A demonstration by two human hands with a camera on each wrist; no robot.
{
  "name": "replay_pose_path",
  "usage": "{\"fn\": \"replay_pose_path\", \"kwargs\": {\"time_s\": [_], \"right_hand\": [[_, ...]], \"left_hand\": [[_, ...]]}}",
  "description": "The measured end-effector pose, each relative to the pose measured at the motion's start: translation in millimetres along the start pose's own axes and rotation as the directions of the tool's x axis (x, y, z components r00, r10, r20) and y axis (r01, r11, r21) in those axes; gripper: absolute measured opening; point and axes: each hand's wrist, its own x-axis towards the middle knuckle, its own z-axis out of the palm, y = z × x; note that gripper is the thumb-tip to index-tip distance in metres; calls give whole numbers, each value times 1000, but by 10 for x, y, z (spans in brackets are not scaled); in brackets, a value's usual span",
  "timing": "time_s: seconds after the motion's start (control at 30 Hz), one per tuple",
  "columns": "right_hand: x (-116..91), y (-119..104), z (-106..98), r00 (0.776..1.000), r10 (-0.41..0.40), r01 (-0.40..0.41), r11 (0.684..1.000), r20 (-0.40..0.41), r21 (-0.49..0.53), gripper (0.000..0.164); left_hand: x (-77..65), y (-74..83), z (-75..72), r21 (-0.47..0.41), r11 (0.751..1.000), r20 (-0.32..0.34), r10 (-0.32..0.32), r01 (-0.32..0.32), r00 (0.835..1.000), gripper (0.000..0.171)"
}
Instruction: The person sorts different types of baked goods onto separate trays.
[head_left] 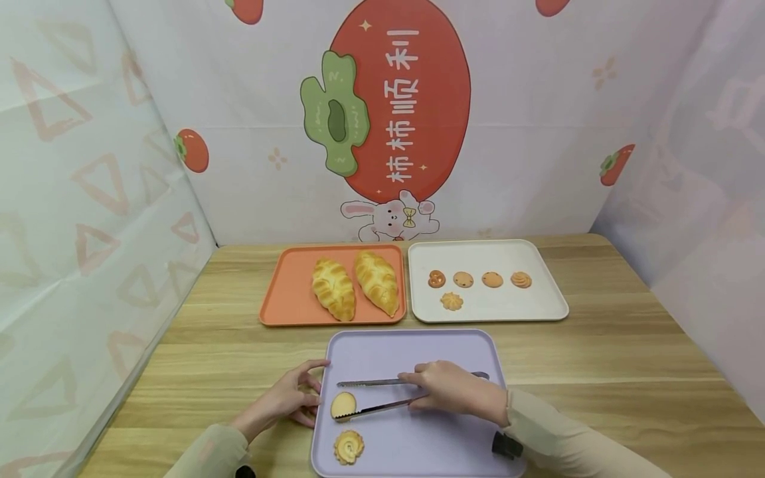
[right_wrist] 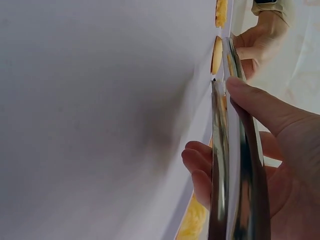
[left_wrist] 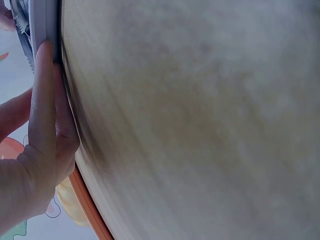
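Observation:
In the head view, my right hand (head_left: 451,388) grips metal tongs (head_left: 373,383) over the lilac tray (head_left: 412,352), thumb on one arm and fingers on the other. The tongs' arms are spread apart, pointing left. A plain round cookie (head_left: 343,403) lies near their tips, the nearer tip overlapping its lower edge. Below it on the tray sits a swirled, scalloped-edge cookie (head_left: 348,447). My left hand (head_left: 287,398) rests against the tray's left rim; in the left wrist view its extended finger (left_wrist: 42,100) touches the rim from outside.
Behind, an orange tray (head_left: 289,285) bears two golden braided breads (head_left: 333,289). Beside it a white tray (head_left: 478,312) carries several small cookies, among them a flower-shaped one (head_left: 451,301) and a pretzel-like one (head_left: 436,279). A printed cloth (head_left: 257,199) hangs beyond the wooden table (head_left: 597,372).

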Motion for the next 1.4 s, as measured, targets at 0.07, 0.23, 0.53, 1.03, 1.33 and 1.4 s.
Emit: {"fn": "replay_pose_path", "kwargs": {"time_s": [0.07,0.23,0.53,1.03,1.33,1.4], "right_hand": [[-1,2,-7,1000,1,-1,1000,-4,4,47],[-3,7,-7,1000,2,-2,1000,-2,31,48],[-14,20,19,998,-50,48,998,-35,-41,45],[-49,52,42,987,-111,106,993,-120,-49,38],[-91,92,7,985,-97,93,995,-143,-37,39],[-103,112,-3,984,-90,87,996,-150,-30,39]], "left_hand": [[0,0,-1,1,1000,-1,1,-1,1000,66],[4,2,-2,0,1000,2,-3,3,1000,66],[-2,13,-1,-1,1000,1,-3,3,1000,66],[-3,-3,-4,6,1000,4,6,-6,1000,65],[-4,-7,-6,5,1000,6,2,-2,1000,65],[-3,-7,-6,4,1000,7,2,-2,1000,65]]}}
